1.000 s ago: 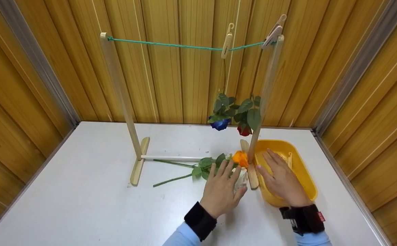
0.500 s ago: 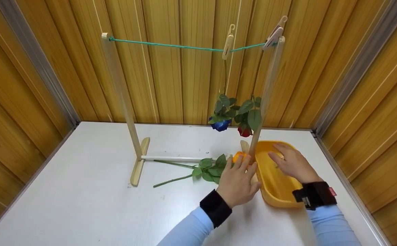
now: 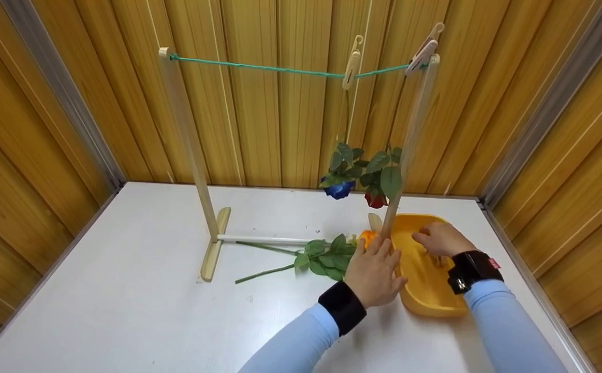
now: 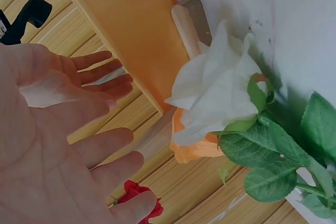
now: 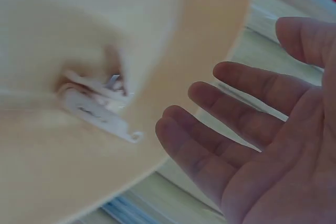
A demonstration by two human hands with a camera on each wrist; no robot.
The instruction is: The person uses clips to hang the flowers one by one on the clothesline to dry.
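My left hand [image 3: 376, 272] hovers with straight, spread fingers above the blooms of the artificial roses on the table. The left wrist view shows a white rose [image 4: 215, 87] apart from that palm, with an orange rose [image 4: 194, 148] behind it. In the head view the white bloom is hidden under my hand, while the orange bloom [image 3: 367, 238] peeks past the fingertips. My right hand [image 3: 445, 239] is over the yellow basin [image 3: 420, 305], holding nothing. Its fingers are relaxed and apart from the clothespins [image 5: 97, 111] lying in the basin.
A wooden rack carries a green line [image 3: 259, 67]. Two clothespins on it hold a blue rose [image 3: 338, 189] and a red rose [image 3: 376, 199] upside down. The rack's right post [image 3: 417, 140] rises between the basin and the roses. Green stems [image 3: 264, 273] point left.
My right hand has moved farther over the basin, up and to the right, its fingers now lower. My left hand has shifted right over the blooms, covering the white rose.
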